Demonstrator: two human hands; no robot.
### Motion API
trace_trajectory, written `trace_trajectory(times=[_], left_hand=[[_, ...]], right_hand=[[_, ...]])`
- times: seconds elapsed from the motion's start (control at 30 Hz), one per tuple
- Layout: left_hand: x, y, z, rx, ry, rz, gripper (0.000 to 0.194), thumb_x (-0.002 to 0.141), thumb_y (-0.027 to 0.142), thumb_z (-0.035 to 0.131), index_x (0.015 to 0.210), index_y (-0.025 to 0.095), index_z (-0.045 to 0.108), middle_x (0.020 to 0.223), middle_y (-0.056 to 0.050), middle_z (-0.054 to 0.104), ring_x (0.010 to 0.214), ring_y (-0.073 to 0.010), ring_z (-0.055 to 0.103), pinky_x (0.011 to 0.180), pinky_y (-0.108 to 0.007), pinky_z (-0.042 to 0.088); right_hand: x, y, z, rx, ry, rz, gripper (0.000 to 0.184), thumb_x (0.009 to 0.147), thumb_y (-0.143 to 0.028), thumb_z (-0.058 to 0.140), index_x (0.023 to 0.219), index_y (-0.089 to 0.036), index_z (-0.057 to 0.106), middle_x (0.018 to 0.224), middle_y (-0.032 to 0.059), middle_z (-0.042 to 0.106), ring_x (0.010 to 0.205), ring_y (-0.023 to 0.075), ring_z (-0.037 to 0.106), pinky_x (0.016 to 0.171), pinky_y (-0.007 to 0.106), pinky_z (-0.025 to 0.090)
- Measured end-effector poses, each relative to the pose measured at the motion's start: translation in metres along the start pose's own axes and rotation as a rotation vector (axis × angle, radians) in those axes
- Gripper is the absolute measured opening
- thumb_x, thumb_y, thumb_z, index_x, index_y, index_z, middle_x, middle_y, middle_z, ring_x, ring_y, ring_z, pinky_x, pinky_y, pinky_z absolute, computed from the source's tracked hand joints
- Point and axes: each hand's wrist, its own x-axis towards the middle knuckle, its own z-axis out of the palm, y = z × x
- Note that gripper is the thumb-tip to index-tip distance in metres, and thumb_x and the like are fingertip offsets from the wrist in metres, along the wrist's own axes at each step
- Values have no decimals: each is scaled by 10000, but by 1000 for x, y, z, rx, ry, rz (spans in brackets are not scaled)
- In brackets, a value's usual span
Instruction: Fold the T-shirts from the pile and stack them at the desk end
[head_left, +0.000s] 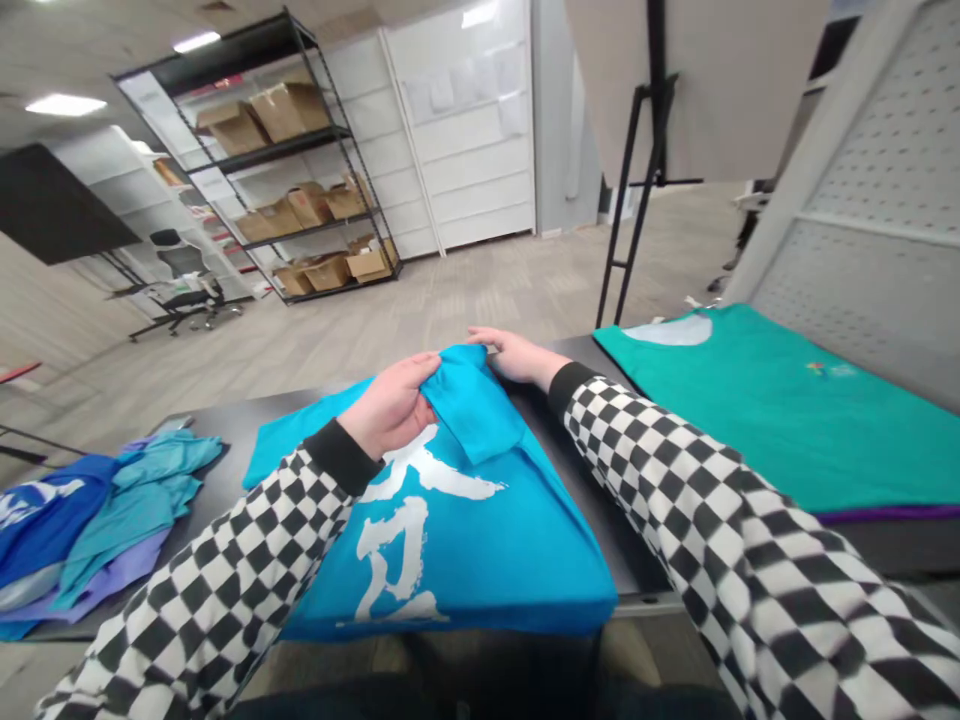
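Note:
A bright blue T-shirt [510,545] with large white brush-style characters lies spread on a black table, its front edge hanging over the table edge. My left hand [397,400] is closed on a folded-over part of it, thumb on top, near the far side. This raised flap [476,405], which looks like a sleeve, covers part of the upper white character. At the flap's far right corner is my right hand [514,355], its fingers stretched leftward along the cloth edge. The thumb is close to that corner; whether it presses on the cloth is hard to see.
A green T-shirt [780,410] lies flat at the right, beside a perforated white panel [877,190]. Crumpled teal, purple and dark blue shirts [135,500] are piled at the table's left [232,430]. Beyond stand a black-framed board stand [626,200] and a shelf with cardboard boxes [292,110].

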Motion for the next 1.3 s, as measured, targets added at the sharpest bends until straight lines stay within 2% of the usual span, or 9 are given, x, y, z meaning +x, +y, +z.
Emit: trace_trajectory(times=[0.07, 0.17, 0.33, 0.43, 0.53, 0.73, 0.93, 1.07, 1.3], left_hand=[[-9, -7, -13, 1, 19, 0, 109, 1039, 275, 775, 1007, 174, 749, 879, -74, 800, 752, -211, 811, 766, -344, 723], [-23, -15, -36, 0, 83, -1, 148, 1016, 334, 824, 991, 211, 746, 897, -68, 808, 753, -217, 809, 733, -343, 718], [-43, -17, -76, 2, 141, -98, 169, 1030, 362, 827, 1012, 206, 764, 846, -60, 802, 669, -195, 775, 641, -303, 689], [-46, -19, -93, 35, 140, -142, 207, 1050, 394, 808, 1043, 191, 765, 813, -62, 791, 625, -192, 763, 571, -279, 658], [-45, -24, -102, 64, 142, -157, 265, 1038, 453, 821, 1044, 197, 756, 794, -62, 779, 632, -206, 778, 544, -279, 653], [-40, -25, -109, 260, 197, -177, 362, 975, 540, 868, 943, 202, 743, 757, -86, 786, 586, -227, 776, 529, -300, 659], [-38, -11, -120, 604, 371, -144, 306, 950, 507, 868, 959, 212, 787, 595, -43, 707, 429, -221, 666, 365, -266, 443], [-44, 7, -125, 952, 442, -126, 280, 993, 485, 778, 937, 210, 788, 532, 19, 614, 419, -174, 574, 436, -271, 397], [-46, 22, -144, 1350, 434, -231, 348, 1022, 519, 681, 834, 227, 715, 671, -18, 710, 573, -201, 621, 583, -329, 394]], right_hand=[[13, 0, 6, -53, -94, 28, 494, 705, -32, 610, 1101, -210, 847, 1739, 123, 592, 1616, 311, 555, 1370, 498, 379], [23, 3, 10, -25, -110, 69, 299, 681, -26, 604, 832, -221, 773, 1574, 86, 740, 1489, 292, 667, 1310, 445, 449], [30, 11, 10, 112, -93, 168, 178, 670, -80, 593, 696, -231, 685, 1077, 48, 860, 1074, 238, 785, 1002, 323, 589], [34, 14, 13, 37, -73, 228, 168, 677, -132, 609, 734, -233, 732, 772, 5, 744, 742, 197, 676, 690, 278, 515], [41, 10, 17, -40, -57, 280, 140, 690, -155, 612, 735, -232, 719, 646, -23, 631, 606, 175, 541, 577, 287, 401], [58, -5, 23, -340, -105, 247, 152, 761, -127, 614, 761, -234, 723, 717, -1, 710, 716, 206, 633, 686, 314, 457], [63, -5, 26, -552, -170, 124, 133, 899, -179, 648, 841, -220, 760, 851, 47, 790, 830, 242, 706, 737, 331, 466], [58, 3, 30, -559, -171, 61, 165, 955, -183, 662, 1007, -212, 817, 1029, 65, 844, 965, 258, 762, 846, 325, 528], [54, 23, 38, -578, -115, -49, 216, 1050, -339, 705, 1156, -206, 839, 1190, 125, 833, 1114, 308, 767, 1011, 414, 579]])
